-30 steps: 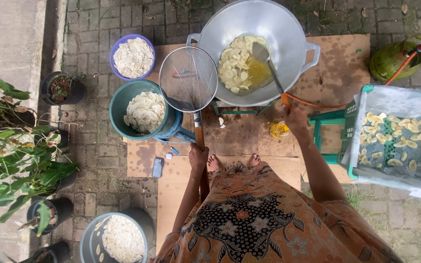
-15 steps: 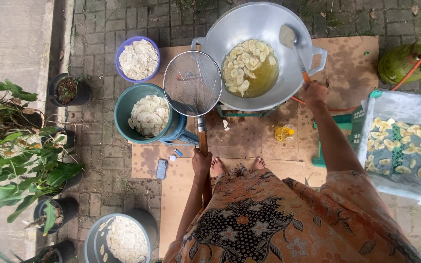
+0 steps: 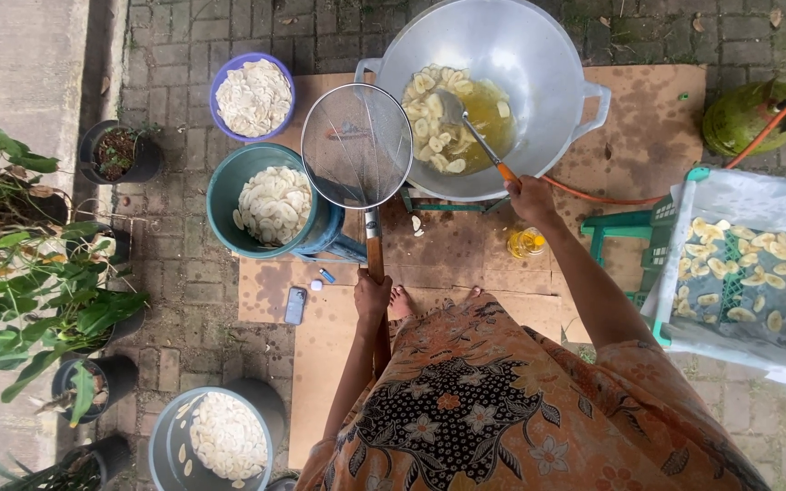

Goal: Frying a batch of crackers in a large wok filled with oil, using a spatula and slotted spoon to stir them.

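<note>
I see left hand [image 3: 372,295] fingers closed on round strainer [image 3: 357,145] handle, held over teal bucket [image 3: 229,218] edge | right hand [image 3: 531,195] grips ladle [image 3: 466,123] in wok [image 3: 539,64] slices | wok top cut off | little room between buckets

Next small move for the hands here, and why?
Probably keep sweeping the long-handled metal spatula through the pale slices in the big silver wok. The right hand grips its orange handle end with the blade in the yellow oil, and the slices look pale and bunched on one side. The left hand holds the round wire-mesh skimmer beside the wok, not in it.
</note>
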